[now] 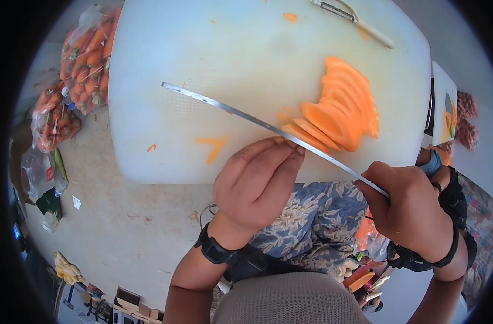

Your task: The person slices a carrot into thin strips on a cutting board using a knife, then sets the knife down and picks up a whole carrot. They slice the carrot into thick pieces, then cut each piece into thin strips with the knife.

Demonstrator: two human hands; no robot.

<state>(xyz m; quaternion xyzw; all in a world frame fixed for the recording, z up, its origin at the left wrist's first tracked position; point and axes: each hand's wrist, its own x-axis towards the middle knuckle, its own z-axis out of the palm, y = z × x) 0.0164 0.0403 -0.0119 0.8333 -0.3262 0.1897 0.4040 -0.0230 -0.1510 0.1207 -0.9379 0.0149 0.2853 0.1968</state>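
A long knife (230,110) lies slantwise over the white cutting board (165,124), its blade seen nearly edge-on. My right hand (405,208) is closed on the knife at its lower right end. Against the near side of the blade, my left hand (260,181) has its fingers bunched together with the tips pointing down; what they hold is hidden. Just beyond the blade, thin carrot slices (341,108) overlap in a curved fan. Small carrot strips (213,147) are left of my left hand. A peeler (359,24) rests near the board's far right edge.
Bags of carrots (87,65) are on the floor at the upper left, with a clear plastic bag (37,171) below them. Another white board (443,97) is at the right, near a co-worker's partly visible arm (443,175). An open cardboard box (130,302) sits at the lower left.
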